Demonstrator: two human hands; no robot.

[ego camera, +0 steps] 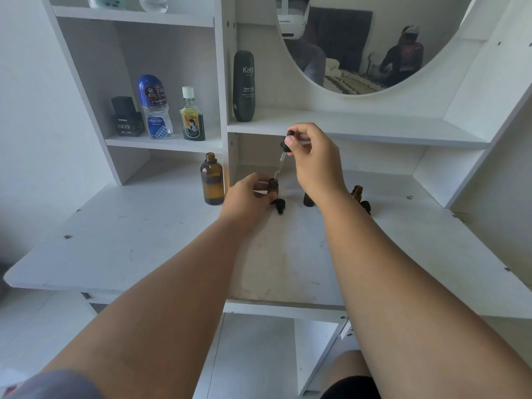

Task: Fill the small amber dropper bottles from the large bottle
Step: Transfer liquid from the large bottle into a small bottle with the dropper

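Observation:
The large amber bottle [212,180] stands open and upright at the back of the white desk [144,240]. To its right my left hand [246,197] grips a small amber bottle [273,188] standing on the desk. My right hand [312,156] pinches the black bulb of a glass dropper [283,155], whose tip points into that small bottle's mouth. A second small bottle [308,200] stands partly hidden behind my right wrist. A third small bottle [357,193] stands open further right. Loose black dropper caps lie by the first bottle [279,205] and the third [365,206].
A shelf board [359,129] runs just above my right hand, with a tall dark tube [244,86] on it. The left cubby holds a black box [126,118], a blue bottle [155,106] and a green bottle [192,115]. A round mirror [371,44] hangs above.

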